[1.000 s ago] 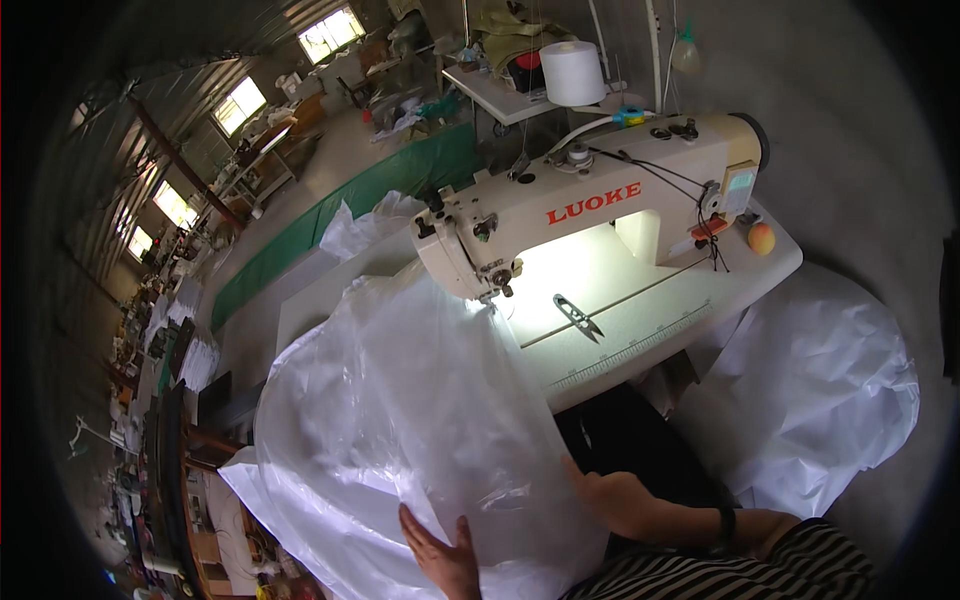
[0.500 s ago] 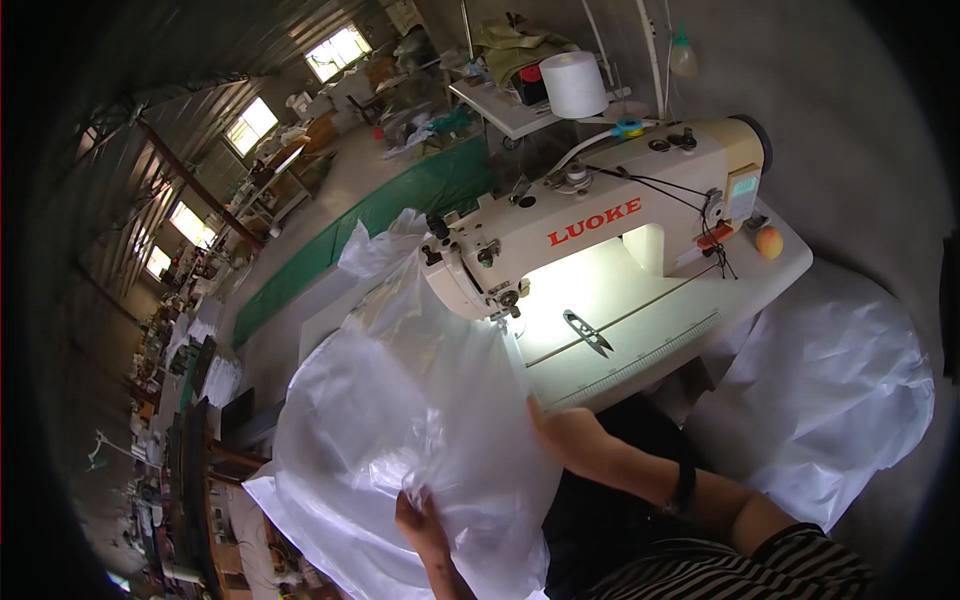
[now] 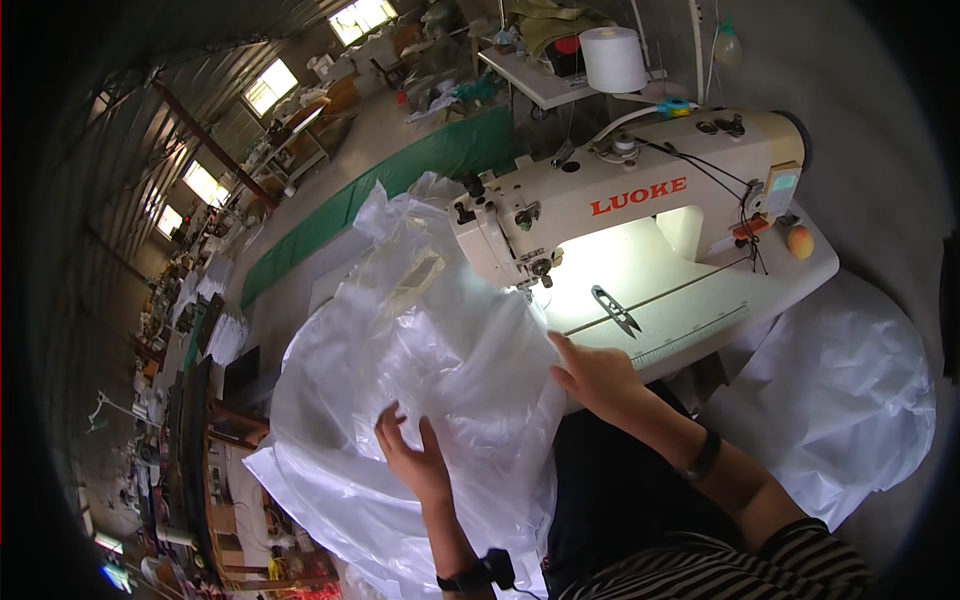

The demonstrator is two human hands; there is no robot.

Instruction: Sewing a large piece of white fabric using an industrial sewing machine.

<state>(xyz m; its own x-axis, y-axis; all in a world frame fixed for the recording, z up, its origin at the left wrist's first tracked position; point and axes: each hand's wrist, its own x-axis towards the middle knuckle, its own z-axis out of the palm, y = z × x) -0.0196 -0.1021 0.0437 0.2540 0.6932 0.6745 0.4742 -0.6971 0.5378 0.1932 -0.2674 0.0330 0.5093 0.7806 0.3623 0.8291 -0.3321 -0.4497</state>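
A large crumpled sheet of shiny white plastic-like material (image 3: 350, 400) spreads from under the head of a white sewing machine (image 3: 640, 180) down over my lap. My left hand (image 3: 415, 460) lies over the sheet with its fingers spread apart, gripping nothing. Close to the machine bed's near-left corner, my right hand (image 3: 605, 382) reaches to the sheet's right edge, its index finger stretched out and the thumb apart. Its other fingers are partly hidden. The needle area is lit, and the sheet's edge runs up to it. Small thread snips (image 3: 615, 311) lie on the bed, right of the needle.
A peach-like fruit (image 3: 800, 242) sits on the bed's right end. Behind the machine stands a white thread cone (image 3: 613, 60). More white material (image 3: 840, 400) bulges at the right, below the table. A green strip (image 3: 380, 205) crosses the floor behind.
My left hand has let go of the pinched sheet and its fingers have spread. My right index finger has straightened along the sheet's edge. The view has shifted, moving the machine rightward in the picture.
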